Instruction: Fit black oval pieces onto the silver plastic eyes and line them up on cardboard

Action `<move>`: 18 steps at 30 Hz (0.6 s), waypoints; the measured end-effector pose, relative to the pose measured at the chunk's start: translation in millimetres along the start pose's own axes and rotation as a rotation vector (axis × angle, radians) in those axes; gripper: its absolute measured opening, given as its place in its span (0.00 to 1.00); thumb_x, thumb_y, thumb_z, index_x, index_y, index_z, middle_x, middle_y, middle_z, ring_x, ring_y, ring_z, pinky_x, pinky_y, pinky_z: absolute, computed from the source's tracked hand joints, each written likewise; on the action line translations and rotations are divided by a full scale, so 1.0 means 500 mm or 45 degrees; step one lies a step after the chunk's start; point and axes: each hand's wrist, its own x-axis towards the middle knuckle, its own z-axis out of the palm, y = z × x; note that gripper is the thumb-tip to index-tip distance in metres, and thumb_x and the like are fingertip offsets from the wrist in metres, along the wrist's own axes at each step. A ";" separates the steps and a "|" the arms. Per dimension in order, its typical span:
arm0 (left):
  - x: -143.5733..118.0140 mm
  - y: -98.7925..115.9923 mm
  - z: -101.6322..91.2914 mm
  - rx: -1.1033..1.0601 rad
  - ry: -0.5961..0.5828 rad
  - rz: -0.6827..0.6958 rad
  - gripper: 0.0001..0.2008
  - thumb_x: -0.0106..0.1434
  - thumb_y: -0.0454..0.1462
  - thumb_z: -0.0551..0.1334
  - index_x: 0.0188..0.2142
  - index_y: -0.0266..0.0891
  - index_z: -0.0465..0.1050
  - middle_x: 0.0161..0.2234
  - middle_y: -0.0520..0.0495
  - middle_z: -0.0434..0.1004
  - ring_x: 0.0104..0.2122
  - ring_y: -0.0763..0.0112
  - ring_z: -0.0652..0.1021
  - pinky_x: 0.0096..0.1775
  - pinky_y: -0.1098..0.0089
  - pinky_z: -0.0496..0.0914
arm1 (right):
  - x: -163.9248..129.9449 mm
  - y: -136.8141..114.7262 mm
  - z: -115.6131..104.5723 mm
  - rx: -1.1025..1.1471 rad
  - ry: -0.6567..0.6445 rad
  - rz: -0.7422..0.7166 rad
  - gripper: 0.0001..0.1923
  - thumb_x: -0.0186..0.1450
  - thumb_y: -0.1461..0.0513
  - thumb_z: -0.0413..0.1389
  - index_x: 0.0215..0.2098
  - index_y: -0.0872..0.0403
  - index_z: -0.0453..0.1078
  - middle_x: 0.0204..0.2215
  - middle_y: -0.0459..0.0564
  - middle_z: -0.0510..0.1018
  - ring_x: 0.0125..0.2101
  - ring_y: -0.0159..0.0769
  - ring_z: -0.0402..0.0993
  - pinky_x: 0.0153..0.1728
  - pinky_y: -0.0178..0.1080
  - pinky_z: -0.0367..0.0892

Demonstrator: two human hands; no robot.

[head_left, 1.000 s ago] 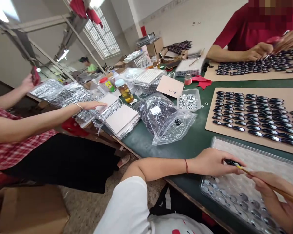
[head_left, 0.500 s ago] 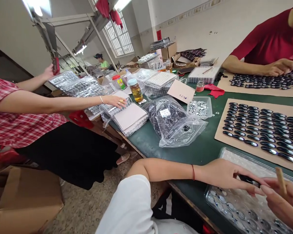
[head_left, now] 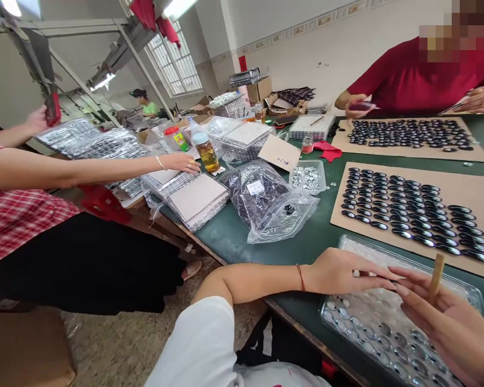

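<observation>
My left hand (head_left: 339,271) is closed in a pinch over the clear plastic tray (head_left: 331,317). A small shiny round spot shows between its fingers, and what the fingertips hold I cannot make out. Its fingertips meet those of my right hand (head_left: 447,317), which is closed around a short wooden stick (head_left: 436,277) that points upward. Under both hands, round glassy discs (head_left: 383,344) lie in rows in the tray. Just beyond it, glossy black elongated pieces (head_left: 411,209) are lined up on a cardboard sheet (head_left: 341,215).
Left of the cardboard lie a clear bag of dark pieces (head_left: 262,199) and a tub of small discs (head_left: 306,177). A co-worker in red (head_left: 407,80) sits across the green table (head_left: 210,236). Another person's arm (head_left: 105,169) reaches over stacked trays (head_left: 197,199) at left.
The view has swung right. A black piece seen in my left fingers earlier is now hidden or gone, and my fingertips have come together. The co-worker in red has drawn a hand back.
</observation>
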 end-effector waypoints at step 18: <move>0.042 -0.002 -0.019 -1.070 0.361 -0.708 0.07 0.54 0.39 0.59 0.29 0.37 0.67 0.18 0.56 0.62 0.15 0.83 0.60 0.17 0.80 0.55 | -0.001 -0.055 -0.009 0.441 -0.103 -0.237 0.18 0.55 0.55 0.59 0.40 0.55 0.65 0.15 0.37 0.50 0.14 0.23 0.41 0.15 0.30 0.38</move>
